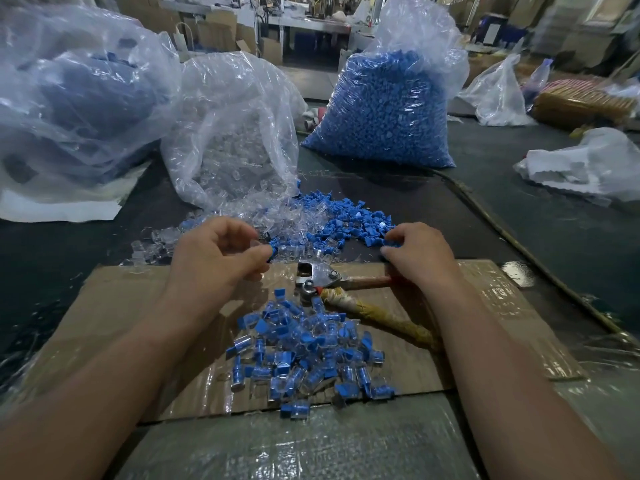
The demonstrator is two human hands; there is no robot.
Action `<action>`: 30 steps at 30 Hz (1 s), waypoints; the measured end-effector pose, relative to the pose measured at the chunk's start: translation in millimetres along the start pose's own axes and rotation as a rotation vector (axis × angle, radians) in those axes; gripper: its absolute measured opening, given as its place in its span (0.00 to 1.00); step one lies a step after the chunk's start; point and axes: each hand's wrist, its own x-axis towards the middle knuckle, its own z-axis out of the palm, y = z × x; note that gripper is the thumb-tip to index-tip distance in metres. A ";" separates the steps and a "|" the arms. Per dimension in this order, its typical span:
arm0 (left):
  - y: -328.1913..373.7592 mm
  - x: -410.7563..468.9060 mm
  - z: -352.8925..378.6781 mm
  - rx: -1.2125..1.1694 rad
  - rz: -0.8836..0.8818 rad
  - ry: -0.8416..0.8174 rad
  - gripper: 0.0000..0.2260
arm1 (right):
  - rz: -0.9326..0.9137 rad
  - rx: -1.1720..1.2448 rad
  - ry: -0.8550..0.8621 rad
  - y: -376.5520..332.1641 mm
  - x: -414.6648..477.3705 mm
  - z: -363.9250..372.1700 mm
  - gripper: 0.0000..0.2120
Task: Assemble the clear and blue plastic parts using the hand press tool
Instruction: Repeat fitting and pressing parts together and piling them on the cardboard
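My left hand (pixel 216 254) pinches a small clear plastic part (pixel 257 244) between thumb and fingers, at the edge of a loose pile of clear parts (pixel 277 216). My right hand (pixel 417 252) has its fingers curled down into a loose pile of blue parts (pixel 360 223), gripping one of them. Between the hands lies the hand press tool (pixel 320 275), metal head to the left, two wrapped handles running right; neither hand holds it. A heap of assembled clear-and-blue pieces (pixel 306 355) sits on the taped cardboard sheet (pixel 138 306) in front of me.
Behind the piles stand a clear bag of clear parts (pixel 235 133), a big bag of blue parts (pixel 388 109) and another blurred plastic bag (pixel 69 98) at the left. Crumpled white bags (pixel 588 164) lie at the right. A thin stick (pixel 519 251) runs diagonally along the dark table.
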 end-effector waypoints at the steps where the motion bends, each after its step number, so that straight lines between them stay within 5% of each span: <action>1: 1.5 -1.0 0.9 -0.007 -0.013 -0.012 0.10 | -0.002 -0.010 -0.019 -0.4 -0.2 0.7 0.13; 14: 5.5 -6.1 8.3 -0.098 -0.059 -0.105 0.12 | -0.126 0.049 -0.007 -3.4 -2.0 0.8 0.02; 21: 9.1 -10.5 9.7 -0.024 -0.003 -0.131 0.11 | -0.215 0.403 0.047 -16.0 -14.2 -14.4 0.08; 30: 13.7 -16.1 12.4 -0.008 0.038 -0.139 0.12 | -0.414 0.851 -0.113 -65.3 -67.9 -20.7 0.13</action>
